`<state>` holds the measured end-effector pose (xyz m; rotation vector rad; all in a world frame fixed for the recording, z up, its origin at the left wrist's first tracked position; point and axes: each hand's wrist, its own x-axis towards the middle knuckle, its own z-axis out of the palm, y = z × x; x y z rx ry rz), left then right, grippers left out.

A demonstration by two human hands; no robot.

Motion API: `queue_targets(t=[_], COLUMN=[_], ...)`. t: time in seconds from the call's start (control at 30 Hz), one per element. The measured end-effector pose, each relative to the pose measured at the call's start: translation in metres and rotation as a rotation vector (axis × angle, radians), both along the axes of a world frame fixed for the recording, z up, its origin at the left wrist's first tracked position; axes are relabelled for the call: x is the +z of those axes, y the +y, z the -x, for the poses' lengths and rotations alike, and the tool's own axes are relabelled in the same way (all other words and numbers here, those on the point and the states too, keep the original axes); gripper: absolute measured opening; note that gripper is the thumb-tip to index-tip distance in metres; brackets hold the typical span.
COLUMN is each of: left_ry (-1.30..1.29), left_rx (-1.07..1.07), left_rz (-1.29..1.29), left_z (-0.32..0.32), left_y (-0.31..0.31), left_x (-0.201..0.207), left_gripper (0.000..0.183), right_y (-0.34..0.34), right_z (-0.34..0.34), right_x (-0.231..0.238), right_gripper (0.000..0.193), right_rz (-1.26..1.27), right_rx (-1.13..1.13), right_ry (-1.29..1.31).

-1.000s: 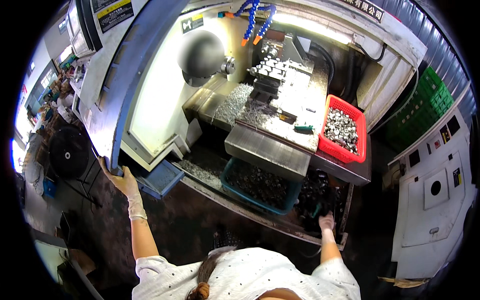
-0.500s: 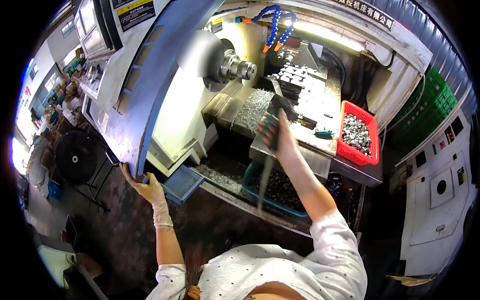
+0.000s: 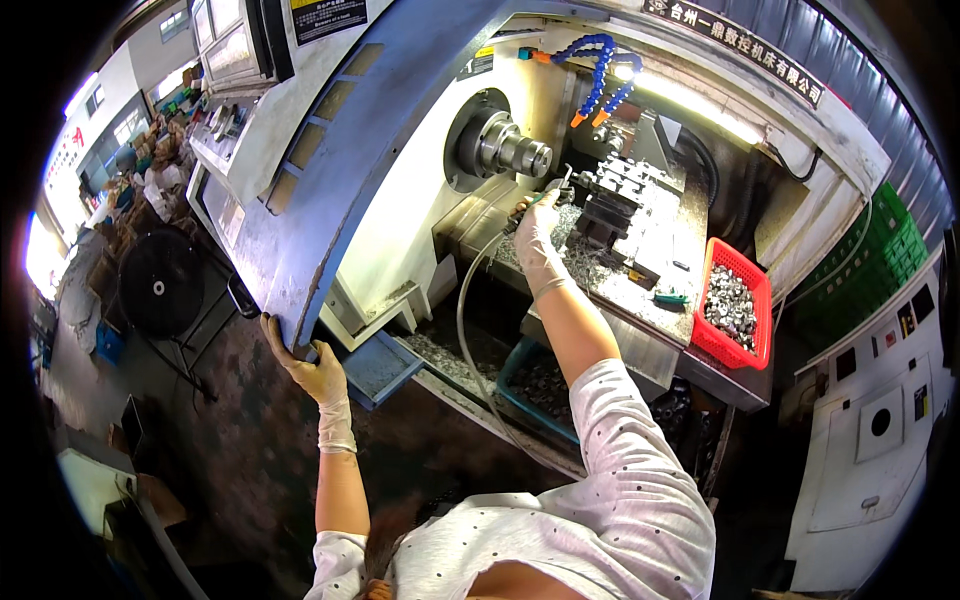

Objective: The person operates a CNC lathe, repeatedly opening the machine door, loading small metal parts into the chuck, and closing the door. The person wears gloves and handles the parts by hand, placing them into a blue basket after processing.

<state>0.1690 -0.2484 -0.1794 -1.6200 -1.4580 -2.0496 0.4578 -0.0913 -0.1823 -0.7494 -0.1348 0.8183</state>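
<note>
my left hand, gloved: gripping blue machine door edge | my right hand, gloved: holding air gun near chuck | red basket: metal parts, at right

Pale gloves on the left hand and right hand, white dotted sleeve, blue door, red basket, blue-and-orange hoses.

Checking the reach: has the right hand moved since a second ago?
Yes. The right hand went from the machine's lower edge up toward the chuck, away from the red basket.
</note>
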Motion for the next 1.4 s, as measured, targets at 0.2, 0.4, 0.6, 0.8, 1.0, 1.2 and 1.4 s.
queue_targets(t=[0.2, 0.4, 0.6, 0.8, 1.0, 1.2, 1.4], left_ry=[0.001, 0.001, -0.032, 0.035, -0.08, -0.036, -0.02], left_rx=[0.002, -0.026, -0.031, 0.053, 0.045, 0.05, 0.097], left_rz=[-0.007, 0.004, 0.056, 0.047, 0.112, 0.027, 0.058], left_z=[0.001, -0.005, 0.003, -0.013, -0.019, -0.002, -0.013], left_y=[-0.002, 0.001, -0.005, -0.003, -0.008, -0.003, -0.002], left_x=[0.001, 0.004, 0.002, 0.009, 0.013, 0.003, 0.008], left_gripper=[0.062, 0.063, 0.064, 0.054, 0.053, 0.056, 0.056], right_y=[-0.001, -0.008, -0.155, -0.391, -0.454, -0.399, -0.259], right_z=[0.008, -0.011, -0.031, -0.15, -0.181, -0.134, -0.069], right_x=[-0.006, 0.001, 0.029, -0.071, -0.158, -0.18, -0.225], right_gripper=[0.04, 0.04, 0.028, 0.027, 0.025, 0.025, 0.02], right_rz=[0.061, 0.205, -0.101, 0.891, 1.558, 1.108, 0.845], right_rx=[0.142, 0.144, 0.024, -0.363, 0.127, 0.349, 0.626], right_ry=[-0.118, -0.264, -0.337, -0.824, -1.371, -1.574, -1.531])
